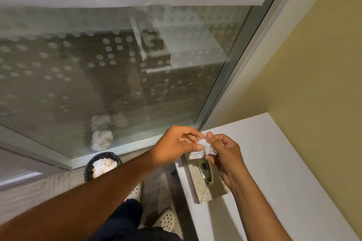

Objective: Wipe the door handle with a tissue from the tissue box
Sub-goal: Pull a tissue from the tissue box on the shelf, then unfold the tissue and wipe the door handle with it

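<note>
A small white tissue (202, 148) is pinched between both hands just above the tissue box (203, 190). The box is beige with a gold leaf print and a dark oval slot, and it lies on a white counter (274, 172). My left hand (174, 145) grips the tissue's left side with thumb and fingers. My right hand (225, 152) holds its right side, thumb on top. No door handle shows in this view.
A glass panel (117, 74) with frosted dots and a metal frame fills the upper view. A black-lined waste bin (101, 165) with crumpled tissues stands on the floor below it. My spotted shoes (165, 219) are beside the counter. A yellow wall (313, 64) rises at right.
</note>
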`<state>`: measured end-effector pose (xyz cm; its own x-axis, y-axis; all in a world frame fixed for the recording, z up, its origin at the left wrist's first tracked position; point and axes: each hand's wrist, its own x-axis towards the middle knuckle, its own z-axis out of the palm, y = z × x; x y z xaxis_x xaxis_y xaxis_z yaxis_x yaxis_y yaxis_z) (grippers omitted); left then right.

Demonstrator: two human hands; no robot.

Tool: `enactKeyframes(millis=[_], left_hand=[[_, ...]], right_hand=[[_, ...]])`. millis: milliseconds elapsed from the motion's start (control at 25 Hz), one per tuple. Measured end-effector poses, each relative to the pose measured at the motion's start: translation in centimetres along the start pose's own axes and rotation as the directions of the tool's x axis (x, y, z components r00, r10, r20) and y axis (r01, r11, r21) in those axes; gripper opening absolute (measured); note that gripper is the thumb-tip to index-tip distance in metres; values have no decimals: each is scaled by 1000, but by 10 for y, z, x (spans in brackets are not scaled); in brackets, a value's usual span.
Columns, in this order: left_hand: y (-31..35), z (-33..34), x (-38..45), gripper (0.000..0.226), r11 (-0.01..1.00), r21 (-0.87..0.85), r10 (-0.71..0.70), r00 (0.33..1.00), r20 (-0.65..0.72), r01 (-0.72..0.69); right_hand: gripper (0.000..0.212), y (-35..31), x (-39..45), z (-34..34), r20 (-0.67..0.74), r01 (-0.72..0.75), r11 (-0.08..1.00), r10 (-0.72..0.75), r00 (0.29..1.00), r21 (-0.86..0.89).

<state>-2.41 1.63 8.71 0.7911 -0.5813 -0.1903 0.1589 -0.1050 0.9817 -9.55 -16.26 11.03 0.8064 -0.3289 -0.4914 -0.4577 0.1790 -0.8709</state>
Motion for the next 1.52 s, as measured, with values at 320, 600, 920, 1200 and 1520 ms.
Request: enactKeyframes(millis=[320, 600, 920, 1200, 1520], left_hand=[[-1, -52, -30, 25, 936, -332, -187, 965, -183, 119], [0, -93, -69, 27, 924, -363, -149, 987, -56, 119], [1, -172, -130, 18, 882, -471, -160, 941, -299, 0], [13, -237, -196, 20, 705, -701, -169, 935, -313, -107], [18, -299, -264, 27, 685, -710, -122, 935, -334, -164]], right_hand=[[37, -13, -6, 31, 279, -91, 994, 104, 955, -59], [18, -29, -25, 101, 391, 152, 976, -81, 917, -156], [17, -40, -58, 197, 387, 45, 997, -65, 920, 62], [22, -31, -92, 295, 420, 118, 986, -157, 894, 119], [23, -35, -127, 389, 481, 272, 958, -279, 831, 87]])
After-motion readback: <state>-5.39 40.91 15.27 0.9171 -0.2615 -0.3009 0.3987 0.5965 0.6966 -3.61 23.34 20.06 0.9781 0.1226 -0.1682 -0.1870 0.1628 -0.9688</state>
